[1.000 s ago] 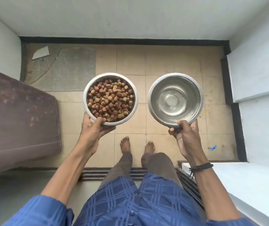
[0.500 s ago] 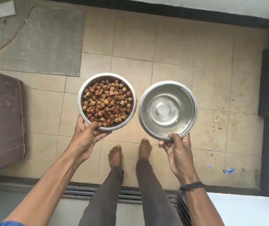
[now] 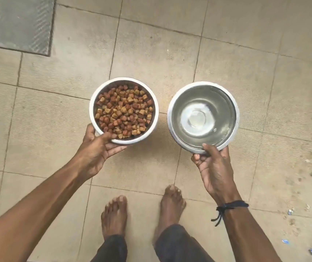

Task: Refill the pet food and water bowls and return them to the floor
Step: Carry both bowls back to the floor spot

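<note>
Above the tiled floor [image 3: 236,59], I find both bowls held side by side, apart from each other. My left hand [image 3: 96,148] grips the near rim of the food bowl [image 3: 124,110], thumb inside the rim, fingers beneath; the bowl is full of brown kibble [image 3: 124,112]. My right hand [image 3: 214,165] grips the near rim of the water bowl [image 3: 202,117] the same way; clear water lies in it. The water bowl sits to the right of the food bowl. Two bare feet [image 3: 114,216] stand on the floor on the near side of the food bowl. A grey mat [image 3: 17,23] lies far left of it. Against half a second ago, the floor fills more of the view, the walls and the brown cushion have left frame, and both grips are unchanged.
</note>
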The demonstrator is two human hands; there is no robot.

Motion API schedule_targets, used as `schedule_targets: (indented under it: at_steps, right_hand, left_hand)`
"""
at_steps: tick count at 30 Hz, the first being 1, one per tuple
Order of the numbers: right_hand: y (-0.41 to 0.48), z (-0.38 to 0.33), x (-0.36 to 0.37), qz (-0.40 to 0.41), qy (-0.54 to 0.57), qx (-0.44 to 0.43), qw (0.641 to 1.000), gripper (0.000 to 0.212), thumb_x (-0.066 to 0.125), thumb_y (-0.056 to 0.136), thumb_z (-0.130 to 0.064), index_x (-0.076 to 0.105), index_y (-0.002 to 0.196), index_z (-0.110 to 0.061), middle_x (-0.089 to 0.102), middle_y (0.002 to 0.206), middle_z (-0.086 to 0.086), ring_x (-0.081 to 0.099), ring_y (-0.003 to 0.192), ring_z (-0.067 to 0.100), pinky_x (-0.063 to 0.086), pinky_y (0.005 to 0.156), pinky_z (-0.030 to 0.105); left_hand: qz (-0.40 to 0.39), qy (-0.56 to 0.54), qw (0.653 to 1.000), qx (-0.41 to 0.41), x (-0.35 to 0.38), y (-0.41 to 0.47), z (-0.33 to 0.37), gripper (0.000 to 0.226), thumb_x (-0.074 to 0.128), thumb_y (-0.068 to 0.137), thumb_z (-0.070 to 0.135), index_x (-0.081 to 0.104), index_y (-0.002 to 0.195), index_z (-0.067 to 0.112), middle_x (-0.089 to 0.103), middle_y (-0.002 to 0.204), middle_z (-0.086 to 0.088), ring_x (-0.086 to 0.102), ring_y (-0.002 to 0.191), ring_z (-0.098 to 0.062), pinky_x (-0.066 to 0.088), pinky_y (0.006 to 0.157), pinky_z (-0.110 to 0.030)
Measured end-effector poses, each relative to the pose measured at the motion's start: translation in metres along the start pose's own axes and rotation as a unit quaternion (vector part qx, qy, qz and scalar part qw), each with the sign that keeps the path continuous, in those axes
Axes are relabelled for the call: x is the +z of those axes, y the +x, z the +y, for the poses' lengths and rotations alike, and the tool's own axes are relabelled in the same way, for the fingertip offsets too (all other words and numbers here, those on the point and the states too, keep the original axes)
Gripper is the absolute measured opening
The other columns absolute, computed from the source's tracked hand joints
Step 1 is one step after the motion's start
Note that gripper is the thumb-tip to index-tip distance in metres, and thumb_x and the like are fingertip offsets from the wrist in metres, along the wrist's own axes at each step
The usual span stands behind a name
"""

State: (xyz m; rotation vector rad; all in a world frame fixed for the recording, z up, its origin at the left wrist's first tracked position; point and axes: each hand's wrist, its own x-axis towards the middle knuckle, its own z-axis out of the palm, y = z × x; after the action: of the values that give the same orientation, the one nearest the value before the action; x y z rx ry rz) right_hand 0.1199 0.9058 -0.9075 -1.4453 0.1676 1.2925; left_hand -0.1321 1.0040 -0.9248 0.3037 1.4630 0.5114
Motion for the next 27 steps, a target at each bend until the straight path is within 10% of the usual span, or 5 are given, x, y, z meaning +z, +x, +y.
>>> schedule_targets:
  at_steps: [27]
  right_hand:
    - [0.102,0.065,0.000,0.001,0.009,0.019,1.000,0.042,0.051,0.091,0.008,0.049,0.120,-0.022,0.062,0.085,0.002,0.054,0.062,0.011,0.046,0.051,0.021]
  left_hand:
    - [-0.055,-0.034,0.998,0.005,-0.010,0.095,-0.035,0.052,0.052,0.096,0.002,0.038,0.141,0.023,0.058,0.131,-0.013,0.071,0.098,-0.028,0.060,0.077,-0.036]
